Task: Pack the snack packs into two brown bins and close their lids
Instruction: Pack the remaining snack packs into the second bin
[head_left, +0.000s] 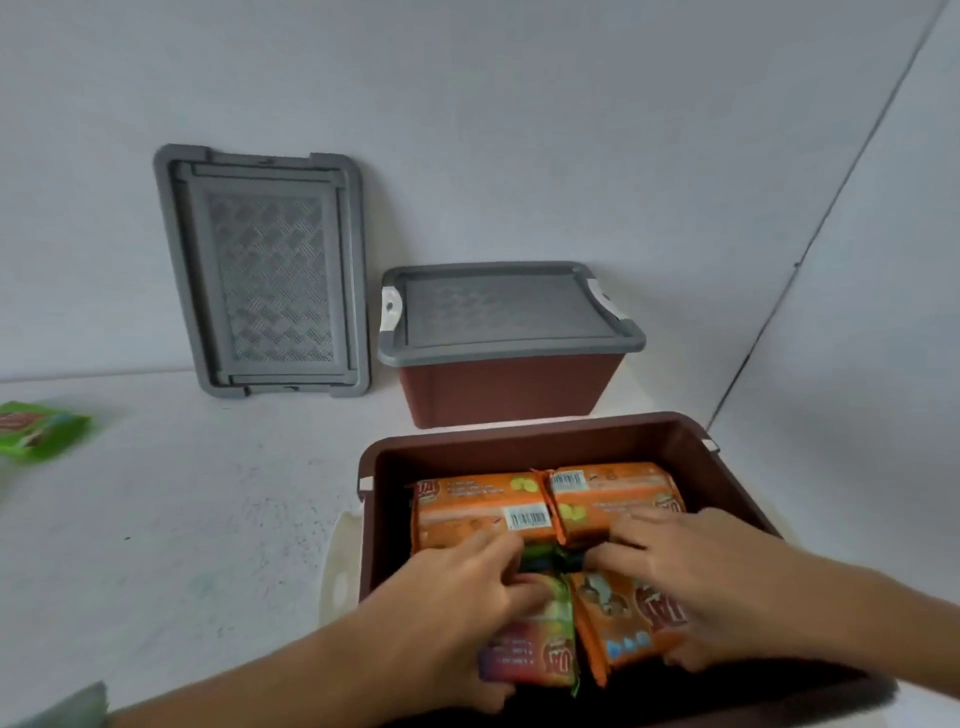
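White tabletop (208, 519): my left hand (457, 603) clutches a green-edged snack pack (540, 639), my right hand (691, 577) an orange snack pack (628, 623), both best pressed flat under my fingers (644, 530) inside the open brown bin (519, 441).

Table (208, 519) — bin (524, 441), lidded bin (509, 389), lid (270, 270), pack (41, 431)

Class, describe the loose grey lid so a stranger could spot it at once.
Find the white back wall, left of the closed brown bin. The loose grey lid stands on edge there, leaning against the wall. Unlike the fitted lid flat on that bin, it covers nothing.
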